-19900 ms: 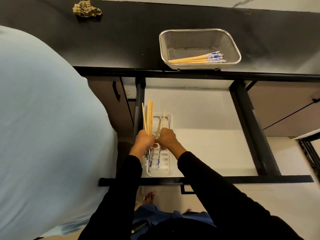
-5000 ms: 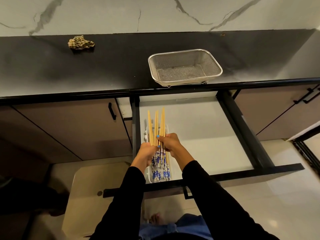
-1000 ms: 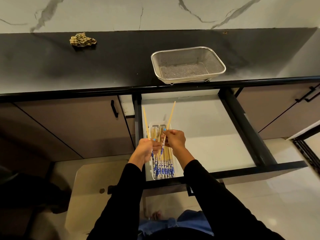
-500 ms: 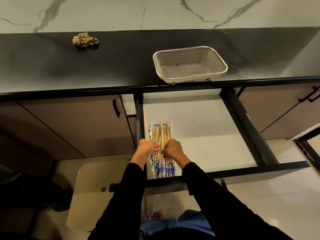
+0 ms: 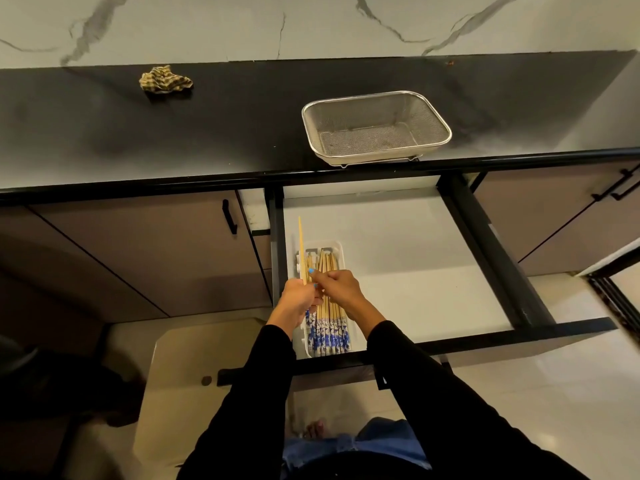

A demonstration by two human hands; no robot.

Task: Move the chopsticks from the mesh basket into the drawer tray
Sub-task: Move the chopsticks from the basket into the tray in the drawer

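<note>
The left hand (image 5: pixel 297 299) grips one chopstick (image 5: pixel 301 249), tilted upward over the tray (image 5: pixel 339 247). The right hand (image 5: pixel 341 289) is curled onto the chopsticks (image 5: pixel 329 329) lying there. The mesh basket (image 5: pixel 375 128) sits on the bench (image 5: pixel 104 133).

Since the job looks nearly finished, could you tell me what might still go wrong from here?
The left hand holds one last chopstick upright over the tray; if the grip slips, it may drop beside the tray onto the drawer floor. The tray already holds a full row of chopsticks, so the last one may ride on top. The right hand rests on that row and could disturb it.
</note>
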